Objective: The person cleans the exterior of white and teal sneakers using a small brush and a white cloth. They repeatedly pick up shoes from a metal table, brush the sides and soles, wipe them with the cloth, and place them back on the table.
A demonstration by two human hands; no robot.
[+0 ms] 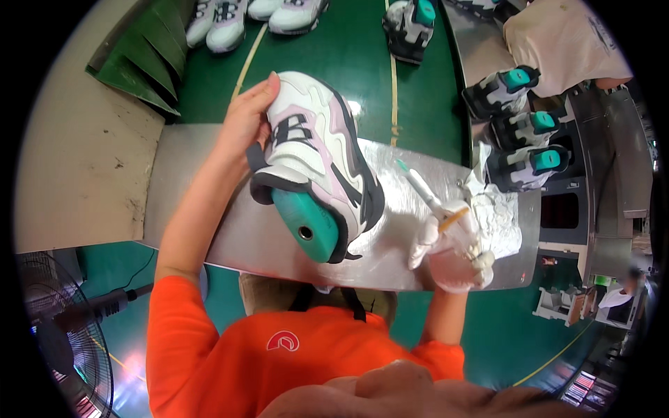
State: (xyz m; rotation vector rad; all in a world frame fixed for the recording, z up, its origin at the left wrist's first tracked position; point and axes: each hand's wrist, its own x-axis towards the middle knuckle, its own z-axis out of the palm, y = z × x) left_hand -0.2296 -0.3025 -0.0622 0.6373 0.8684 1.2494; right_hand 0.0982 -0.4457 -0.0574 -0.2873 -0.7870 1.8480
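In the head view, the left hand (pixel 247 115), which is bare, is gripping the toe end of a white and lilac shoe (pixel 313 146); its thumb lies near the toe tip, and the other fingers are partly hidden. The shoe is tilted over the metal table (pixel 237 244), its toe pointing away from the person and its opening toward the body. Whether it touches the table, I cannot tell. A teal shoe last (pixel 300 223) sits inside this opening and shows a round hole.

The right hand (pixel 449 240) wears a white glove and is well apart from the shoe, on its right side. Its fingers are bent and closed on a white pen-like tool (pixel 423 190), whose teal tip points away from the person. A yellowish stick (pixel 454 219) also shows at this hand, but how it is held is not clear.

Just beside the glove lies crumpled white paper (pixel 500 226). Farther right, three dark and grey shoes (pixel 526 129) with teal lasts stand in a row. Beyond the table, pale shoes (pixel 226 28) rest on a green surface (pixel 355 49).
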